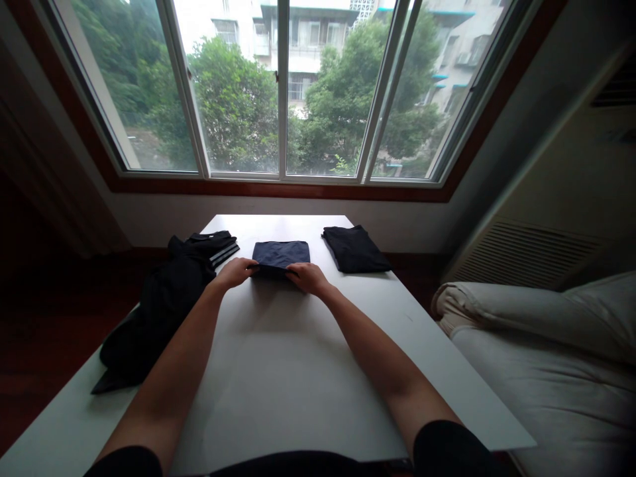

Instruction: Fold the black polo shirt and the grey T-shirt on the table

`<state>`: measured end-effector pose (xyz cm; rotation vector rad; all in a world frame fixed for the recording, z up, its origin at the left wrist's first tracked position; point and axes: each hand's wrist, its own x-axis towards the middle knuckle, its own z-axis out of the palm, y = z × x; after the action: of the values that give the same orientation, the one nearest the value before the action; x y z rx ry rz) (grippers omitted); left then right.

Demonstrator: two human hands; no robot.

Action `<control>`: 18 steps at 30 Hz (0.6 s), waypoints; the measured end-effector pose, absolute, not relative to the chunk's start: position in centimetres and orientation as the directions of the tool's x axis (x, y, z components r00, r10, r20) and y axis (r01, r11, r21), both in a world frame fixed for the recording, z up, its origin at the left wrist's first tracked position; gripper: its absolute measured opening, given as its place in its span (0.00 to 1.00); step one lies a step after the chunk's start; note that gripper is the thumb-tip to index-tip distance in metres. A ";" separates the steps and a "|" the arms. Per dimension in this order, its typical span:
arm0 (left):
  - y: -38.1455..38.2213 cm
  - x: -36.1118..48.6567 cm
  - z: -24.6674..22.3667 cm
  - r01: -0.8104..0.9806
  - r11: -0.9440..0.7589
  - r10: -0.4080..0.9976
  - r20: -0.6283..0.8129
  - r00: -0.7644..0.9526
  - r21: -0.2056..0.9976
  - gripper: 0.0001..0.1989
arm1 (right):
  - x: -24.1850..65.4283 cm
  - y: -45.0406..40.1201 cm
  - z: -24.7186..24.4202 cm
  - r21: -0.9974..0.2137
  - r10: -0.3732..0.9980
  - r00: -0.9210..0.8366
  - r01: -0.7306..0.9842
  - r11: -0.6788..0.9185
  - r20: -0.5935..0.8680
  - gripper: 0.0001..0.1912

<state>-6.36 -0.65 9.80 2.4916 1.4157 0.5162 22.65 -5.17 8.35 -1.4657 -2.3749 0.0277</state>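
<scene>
Head camera: at twelve o'clock on the white desk (288, 391), our left hand (235, 273) and right hand (309, 277) pinch the near edge of a folded navy cloth (281, 252), probably light, soft and best gripped there.

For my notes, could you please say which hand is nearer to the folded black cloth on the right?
Right. The right hand is left of the black cloth, across a gap; the left hand is farther left.

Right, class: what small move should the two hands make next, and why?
Probably lower the near edge of the navy cloth evenly: the left hand and right hand both pinch it, and it looks raised, with a shadow on the table.
</scene>
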 end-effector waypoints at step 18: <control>-0.9 -5.4 10.7 0.869 -0.362 0.883 0.422 0.205 0.336 0.20 | 27.1 -4.3 11.5 -0.242 0.922 -0.159 0.936 0.255 0.354 0.15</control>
<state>-5.44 -0.93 10.71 2.4198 1.7596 0.8743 27.09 -4.25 11.49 -1.6879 -2.1061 -0.0457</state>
